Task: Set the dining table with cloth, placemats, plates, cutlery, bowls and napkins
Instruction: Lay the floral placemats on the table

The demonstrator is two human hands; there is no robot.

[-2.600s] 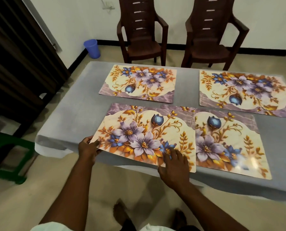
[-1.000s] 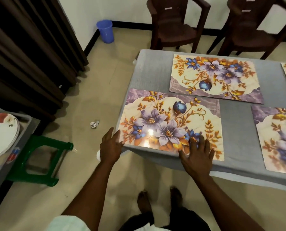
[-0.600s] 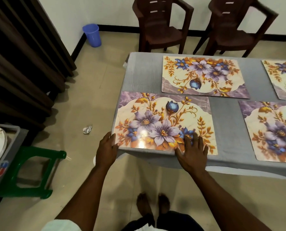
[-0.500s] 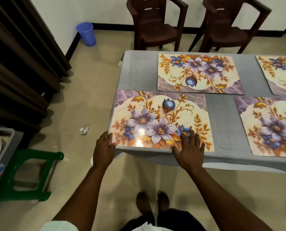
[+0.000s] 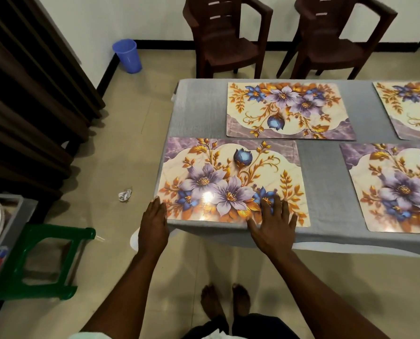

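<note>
1. At the near left corner of the grey-clothed dining table, my left hand rests with straight fingers against the corner of the glossy floral placemat.
2. My right hand lies flat and spread on its near edge, pressing, not pinching.
3. The mat's left edge sits at the table's brink, so a sideways push could tip it over.
4. Its slick surface may slide crooked under uneven pressure.
5. Dragging could rumple the cloth beneath.
</note>
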